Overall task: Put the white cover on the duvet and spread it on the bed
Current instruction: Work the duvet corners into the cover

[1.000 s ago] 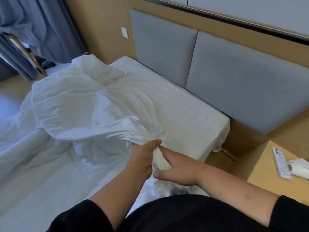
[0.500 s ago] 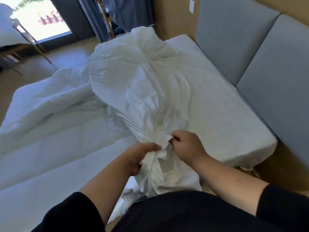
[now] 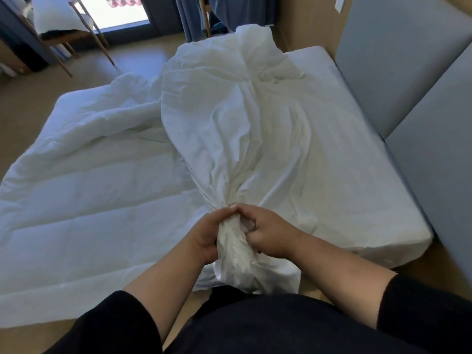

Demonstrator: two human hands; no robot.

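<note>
The white cover (image 3: 229,118) lies crumpled in a long heap across the bed (image 3: 357,175), narrowing to a bunched end at the near edge. My left hand (image 3: 208,236) and my right hand (image 3: 268,231) both grip that bunched end, side by side, with a fold of cloth hanging below them. The quilted white duvet (image 3: 84,200) is spread over the left part of the bed, partly under the cover, its near edge drooping off the mattress.
Grey padded headboard panels (image 3: 398,72) line the wall on the right. A wooden-legged chair with a white pillow (image 3: 58,19) stands by the bright window at the back left. Blue curtains (image 3: 194,14) hang beyond the bed. Wooden floor runs along the near side.
My view has swung left from the headboard side towards the window. Both hands regripped the bunched cover end and drew it closer to my body; the bedside table has left the view.
</note>
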